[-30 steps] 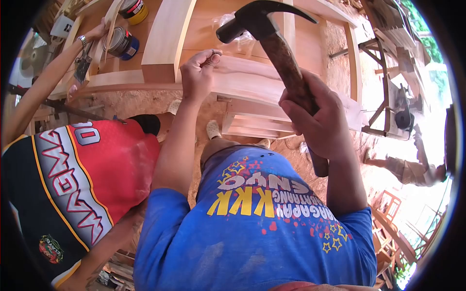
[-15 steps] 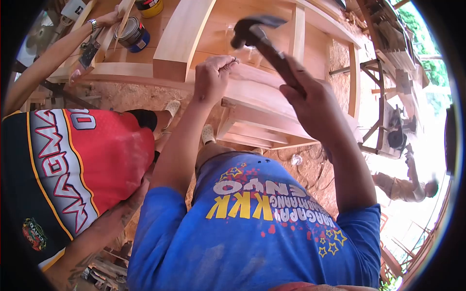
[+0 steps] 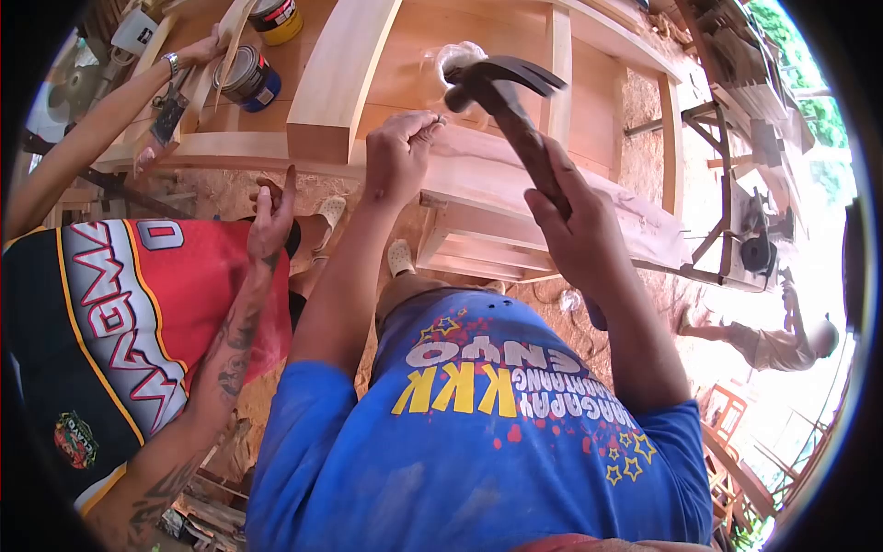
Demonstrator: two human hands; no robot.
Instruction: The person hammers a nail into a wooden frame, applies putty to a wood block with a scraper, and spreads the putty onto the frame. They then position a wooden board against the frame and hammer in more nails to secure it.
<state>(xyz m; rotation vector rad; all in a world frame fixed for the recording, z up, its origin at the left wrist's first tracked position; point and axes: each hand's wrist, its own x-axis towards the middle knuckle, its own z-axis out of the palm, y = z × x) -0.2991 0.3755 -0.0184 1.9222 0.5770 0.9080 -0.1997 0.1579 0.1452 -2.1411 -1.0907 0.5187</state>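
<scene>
Right hand (image 3: 579,216) is gripping a hammer (image 3: 524,136) by its handle; the head is hanging beyond and right of the left hand (image 3: 400,158), which is pinching a small item (image 3: 441,120), unidentifiable, at the wooden board (image 3: 487,170). Co-worker's hand (image 3: 269,221) is hovering leftward of it.
</scene>
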